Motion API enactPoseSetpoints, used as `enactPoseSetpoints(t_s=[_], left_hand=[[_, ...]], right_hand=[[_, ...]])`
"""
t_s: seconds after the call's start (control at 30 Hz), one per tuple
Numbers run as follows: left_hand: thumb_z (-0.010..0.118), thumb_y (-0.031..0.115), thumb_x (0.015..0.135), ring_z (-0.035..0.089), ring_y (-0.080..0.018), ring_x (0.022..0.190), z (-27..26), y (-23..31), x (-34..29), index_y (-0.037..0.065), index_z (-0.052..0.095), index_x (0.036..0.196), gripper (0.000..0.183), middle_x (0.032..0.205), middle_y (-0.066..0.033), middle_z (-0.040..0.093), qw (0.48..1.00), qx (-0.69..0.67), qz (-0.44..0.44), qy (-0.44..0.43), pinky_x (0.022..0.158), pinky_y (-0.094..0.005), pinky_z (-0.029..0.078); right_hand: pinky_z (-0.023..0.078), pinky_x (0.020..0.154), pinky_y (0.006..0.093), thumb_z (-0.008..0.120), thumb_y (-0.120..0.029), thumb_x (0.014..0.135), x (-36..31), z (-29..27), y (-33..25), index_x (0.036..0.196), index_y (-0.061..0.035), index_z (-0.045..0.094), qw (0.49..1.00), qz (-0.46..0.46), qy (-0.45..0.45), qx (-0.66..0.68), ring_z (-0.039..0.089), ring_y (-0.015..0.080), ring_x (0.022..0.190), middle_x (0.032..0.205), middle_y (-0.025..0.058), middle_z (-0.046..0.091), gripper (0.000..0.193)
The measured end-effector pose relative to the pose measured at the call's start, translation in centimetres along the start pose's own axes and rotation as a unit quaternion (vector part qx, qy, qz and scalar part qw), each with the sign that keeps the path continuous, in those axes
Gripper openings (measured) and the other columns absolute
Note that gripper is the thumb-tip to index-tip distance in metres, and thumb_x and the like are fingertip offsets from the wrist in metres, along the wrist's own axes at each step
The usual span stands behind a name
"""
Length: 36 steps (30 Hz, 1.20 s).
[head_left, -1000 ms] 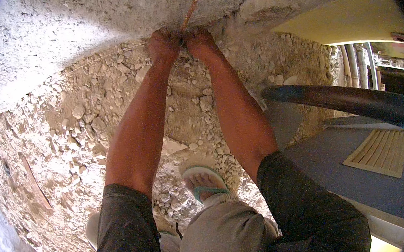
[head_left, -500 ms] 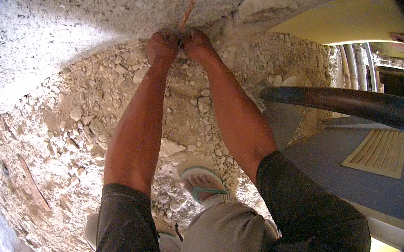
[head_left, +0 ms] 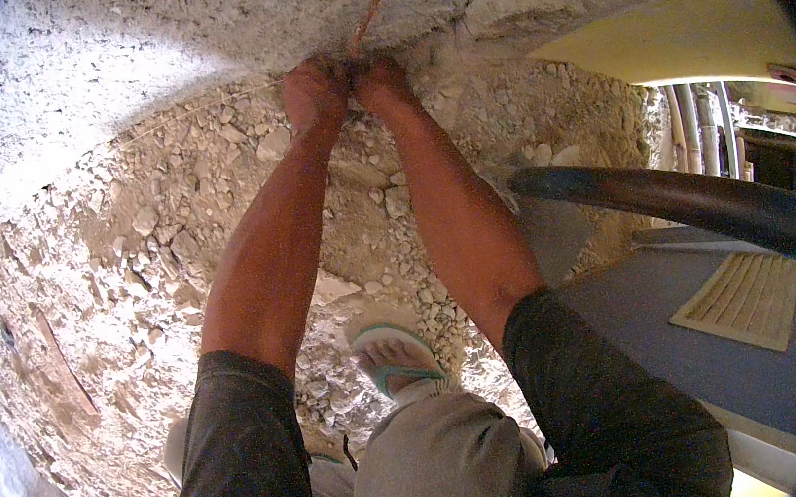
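Both my arms reach forward to the foot of the rough concrete wall (head_left: pixel 221 22). My left hand (head_left: pixel 315 92) is closed, with a thin pale string (head_left: pixel 192 110) running from it leftward along the wall's base. Close beside it, my right hand (head_left: pixel 381 85) is closed too, its fingertips hidden. What sits between its fingers cannot be made out. The two hands meet at the lower end of a thin rusty rod (head_left: pixel 378 3), which slants up against the wall.
Loose stones and dry soil (head_left: pixel 203 198) cover the ground. My sandalled foot (head_left: pixel 396 356) stands among them. To the right are a dark curved pipe (head_left: pixel 670 200), a grey surface with a slatted wooden piece (head_left: pixel 743 303), and a yellow panel (head_left: pixel 690 34). A thin stick (head_left: pixel 64 364) lies left.
My hands have shifted slightly left and stay together at the rod's lower end. The thin loop seen hanging below them earlier is no longer distinct.
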<state>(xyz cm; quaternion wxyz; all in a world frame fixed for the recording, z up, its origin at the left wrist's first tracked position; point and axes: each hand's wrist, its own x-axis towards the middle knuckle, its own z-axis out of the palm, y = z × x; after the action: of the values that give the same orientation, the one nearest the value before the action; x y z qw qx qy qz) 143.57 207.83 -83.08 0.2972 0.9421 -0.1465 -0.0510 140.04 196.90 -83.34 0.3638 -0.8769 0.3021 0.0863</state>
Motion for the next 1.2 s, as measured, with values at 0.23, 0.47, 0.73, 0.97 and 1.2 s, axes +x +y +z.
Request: enactPoseSetpoints(t_s=[0.23,0.47,0.73,0.97,1.2], left_hand=[[0.066,0.026,0.081,0.065,-0.0399,0.084,0.5,-0.5,-2.5,0.002,0.066,0.095,0.027,0.087,-0.0216,0.067,0.996,-0.047,-0.050,-0.055,0.074,-0.0479,0.052],[0.062,0.020,0.081,0.064,-0.0412,0.082,2.3,-2.1,-5.2,0.001,0.065,0.092,0.022,0.086,-0.0216,0.066,0.993,-0.073,0.073,0.050,0.073,-0.0491,0.052],[0.060,0.020,0.085,0.063,-0.0421,0.088,1.3,0.2,-3.0,0.003,0.062,0.101,0.023,0.093,-0.0238,0.065,0.997,-0.050,0.022,-0.063,0.074,-0.0495,0.051],[0.058,0.024,0.087,0.063,-0.0431,0.087,1.3,-1.9,-2.7,0.007,0.063,0.107,0.027,0.090,-0.0229,0.066,0.978,-0.153,0.133,0.043,0.074,-0.0491,0.051],[0.058,0.032,0.087,0.062,-0.0433,0.090,2.0,-3.2,-0.5,0.010,0.062,0.114,0.035,0.093,-0.0241,0.065,0.992,-0.054,0.108,-0.048,0.078,-0.0502,0.051]], right_hand=[[0.043,0.098,0.0464,0.050,-0.040,0.093,-2.4,-1.9,-1.7,0.115,0.0106,0.057,0.997,0.037,-0.044,0.050,0.053,0.0444,0.115,0.121,0.0316,0.056,0.056],[0.043,0.097,0.0462,0.049,-0.040,0.092,-2.8,-0.9,-0.8,0.119,0.0065,0.054,0.999,-0.023,0.003,0.033,0.053,0.0432,0.114,0.121,0.0295,0.056,0.054],[0.042,0.098,0.0477,0.049,-0.033,0.091,0.5,1.3,2.9,0.116,0.0074,0.057,0.995,-0.041,0.087,0.012,0.053,0.0438,0.115,0.122,0.0313,0.055,0.048],[0.045,0.094,0.0457,0.053,-0.027,0.088,-0.2,1.7,2.4,0.111,0.0072,0.059,0.996,0.006,0.012,0.083,0.057,0.0444,0.109,0.118,0.0291,0.058,0.041],[0.047,0.089,0.0482,0.051,-0.024,0.089,-1.6,1.2,1.1,0.108,0.0003,0.064,0.996,-0.076,0.039,0.022,0.060,0.0404,0.100,0.109,0.0272,0.062,0.034]])
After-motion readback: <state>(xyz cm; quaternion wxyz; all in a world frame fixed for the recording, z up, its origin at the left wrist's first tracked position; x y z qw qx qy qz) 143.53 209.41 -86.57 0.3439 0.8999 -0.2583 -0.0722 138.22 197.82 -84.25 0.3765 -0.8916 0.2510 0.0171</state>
